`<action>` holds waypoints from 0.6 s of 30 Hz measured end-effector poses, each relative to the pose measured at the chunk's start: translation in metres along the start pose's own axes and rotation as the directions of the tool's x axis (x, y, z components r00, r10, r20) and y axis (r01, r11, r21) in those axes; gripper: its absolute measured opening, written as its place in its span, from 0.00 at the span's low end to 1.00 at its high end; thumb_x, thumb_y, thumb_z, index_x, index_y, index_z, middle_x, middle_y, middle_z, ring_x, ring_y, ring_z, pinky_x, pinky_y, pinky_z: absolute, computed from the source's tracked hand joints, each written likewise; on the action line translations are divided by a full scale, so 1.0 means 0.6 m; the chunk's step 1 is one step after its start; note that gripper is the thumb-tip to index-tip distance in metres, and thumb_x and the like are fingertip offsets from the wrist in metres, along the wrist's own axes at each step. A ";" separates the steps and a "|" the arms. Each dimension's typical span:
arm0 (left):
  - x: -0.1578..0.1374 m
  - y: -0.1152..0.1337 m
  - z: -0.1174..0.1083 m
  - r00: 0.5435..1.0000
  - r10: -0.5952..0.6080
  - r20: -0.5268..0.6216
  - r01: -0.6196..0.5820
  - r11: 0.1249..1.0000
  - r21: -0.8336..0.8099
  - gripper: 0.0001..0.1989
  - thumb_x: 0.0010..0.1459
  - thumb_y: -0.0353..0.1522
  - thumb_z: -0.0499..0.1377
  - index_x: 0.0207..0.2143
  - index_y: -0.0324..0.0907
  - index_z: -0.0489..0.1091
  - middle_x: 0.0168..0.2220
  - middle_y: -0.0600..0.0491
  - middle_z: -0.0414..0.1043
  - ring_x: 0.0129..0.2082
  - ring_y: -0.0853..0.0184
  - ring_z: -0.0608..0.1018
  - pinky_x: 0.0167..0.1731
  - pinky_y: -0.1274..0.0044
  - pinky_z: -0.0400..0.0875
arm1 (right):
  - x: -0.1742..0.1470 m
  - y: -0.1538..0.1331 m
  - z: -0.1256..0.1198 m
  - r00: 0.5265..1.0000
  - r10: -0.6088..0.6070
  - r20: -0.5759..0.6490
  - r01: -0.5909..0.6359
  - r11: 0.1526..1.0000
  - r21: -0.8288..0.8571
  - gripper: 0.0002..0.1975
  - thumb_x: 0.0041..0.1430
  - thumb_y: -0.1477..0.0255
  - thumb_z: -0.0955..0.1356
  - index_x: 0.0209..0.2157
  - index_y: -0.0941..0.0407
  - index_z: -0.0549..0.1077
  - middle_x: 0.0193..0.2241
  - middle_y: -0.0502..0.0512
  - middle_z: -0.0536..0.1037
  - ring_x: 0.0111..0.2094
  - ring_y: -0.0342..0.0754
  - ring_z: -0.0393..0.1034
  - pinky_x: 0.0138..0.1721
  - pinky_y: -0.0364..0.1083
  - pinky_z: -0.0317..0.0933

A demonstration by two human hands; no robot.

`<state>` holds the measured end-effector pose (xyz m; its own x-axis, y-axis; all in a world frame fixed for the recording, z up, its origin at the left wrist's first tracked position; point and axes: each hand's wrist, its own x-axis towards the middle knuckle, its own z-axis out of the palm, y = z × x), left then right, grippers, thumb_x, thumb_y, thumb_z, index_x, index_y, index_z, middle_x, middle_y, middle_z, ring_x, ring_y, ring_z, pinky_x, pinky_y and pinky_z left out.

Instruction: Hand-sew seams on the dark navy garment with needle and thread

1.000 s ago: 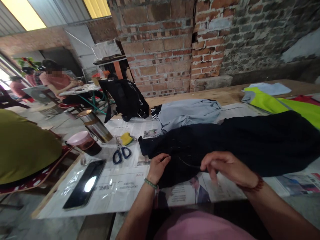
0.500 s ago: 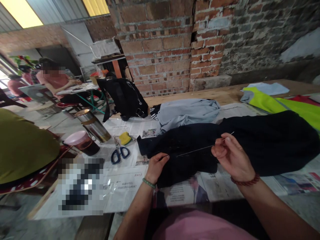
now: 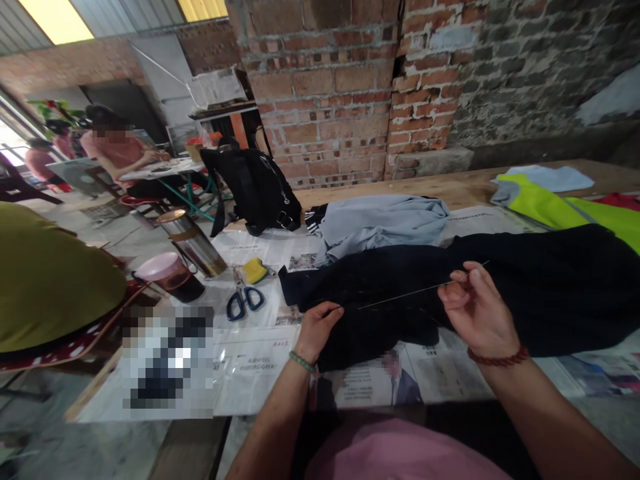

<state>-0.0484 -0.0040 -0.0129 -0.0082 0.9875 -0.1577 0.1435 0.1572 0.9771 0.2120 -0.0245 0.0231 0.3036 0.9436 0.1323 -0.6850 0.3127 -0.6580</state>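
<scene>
Along the surface, dark cloth lies lengthwise, left to right. Left hand: grip pinching cloth. Right hand: grip closed on needle; thread runs straight leftward to cloth, its end nearer left hand.

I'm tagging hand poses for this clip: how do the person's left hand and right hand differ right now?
The left hand holds the dark cloth down low; the right hand appears raised above it, gripping a straight thread. The left hand's wrist wears a green bracelet, the right hand's a red bracelet. Both hands are bare, thumb and fingers drawn together.
</scene>
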 end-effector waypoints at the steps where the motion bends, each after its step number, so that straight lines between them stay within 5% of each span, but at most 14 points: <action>1: -0.001 0.000 0.000 1.000 -0.004 0.000 0.004 1.000 -0.001 0.07 0.41 0.35 0.61 0.23 0.39 0.72 0.18 0.59 0.67 0.19 0.75 0.66 0.21 0.83 0.59 | 0.002 -0.001 -0.001 1.000 -0.006 -0.009 0.006 1.000 -0.005 0.06 0.51 0.72 0.66 0.34 0.53 0.69 0.24 0.46 0.74 0.17 0.36 0.61 0.23 0.42 0.60; 11: 0.001 -0.003 0.000 0.999 0.040 -0.008 -0.040 0.998 0.044 0.09 0.41 0.36 0.61 0.22 0.39 0.72 0.17 0.59 0.66 0.18 0.75 0.64 0.20 0.82 0.57 | 0.020 -0.014 -0.010 0.993 -0.070 -0.095 0.069 0.997 -0.014 0.05 0.49 0.71 0.67 0.31 0.53 0.69 0.23 0.44 0.71 0.17 0.35 0.60 0.23 0.41 0.58; 18: 0.000 0.001 -0.003 0.999 0.044 -0.028 -0.044 0.999 0.030 0.08 0.40 0.36 0.62 0.22 0.39 0.72 0.18 0.59 0.66 0.19 0.74 0.65 0.21 0.82 0.58 | -0.001 -0.007 0.001 0.999 0.023 0.042 -0.019 0.996 -0.084 0.06 0.54 0.70 0.64 0.36 0.49 0.66 0.20 0.44 0.68 0.18 0.38 0.61 0.22 0.42 0.58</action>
<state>-0.0501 -0.0037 -0.0122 -0.0291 0.9935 -0.1101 0.1732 0.1135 0.9783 0.2143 -0.0265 0.0265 0.2599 0.9542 0.1478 -0.6324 0.2839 -0.7208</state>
